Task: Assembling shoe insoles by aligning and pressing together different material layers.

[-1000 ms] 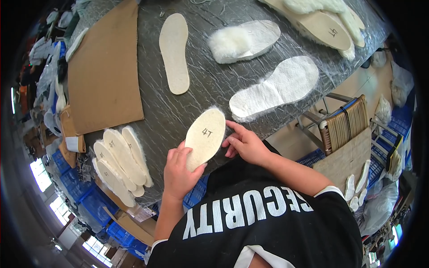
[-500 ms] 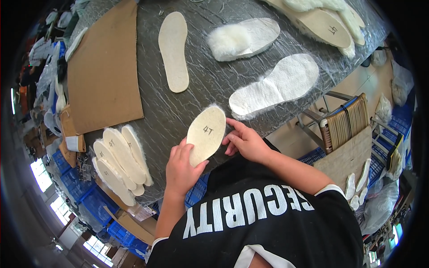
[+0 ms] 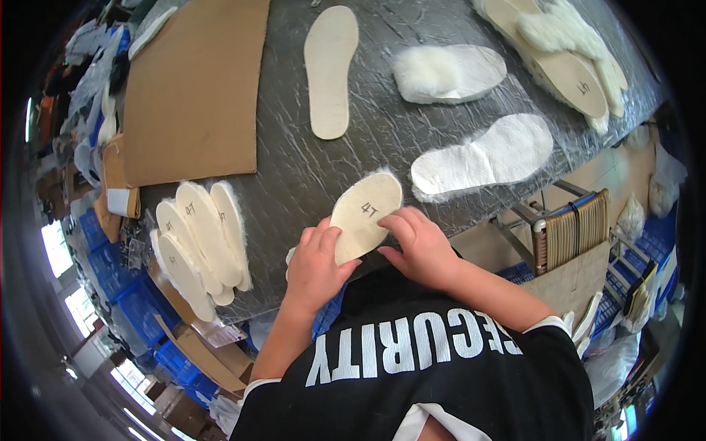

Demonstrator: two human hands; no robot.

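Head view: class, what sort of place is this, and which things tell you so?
Most likely a footwear workshop. Both hands press a fleece-edged insole on a grey worktable; finished insoles lie stacked at its left, fleece linings and cardboard farther off.

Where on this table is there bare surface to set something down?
Bare grey table lies between the cardboard sheet and the flat insole, and between that and the fleecy insoles. Crowded: the insole stack at the left, the pile far right.
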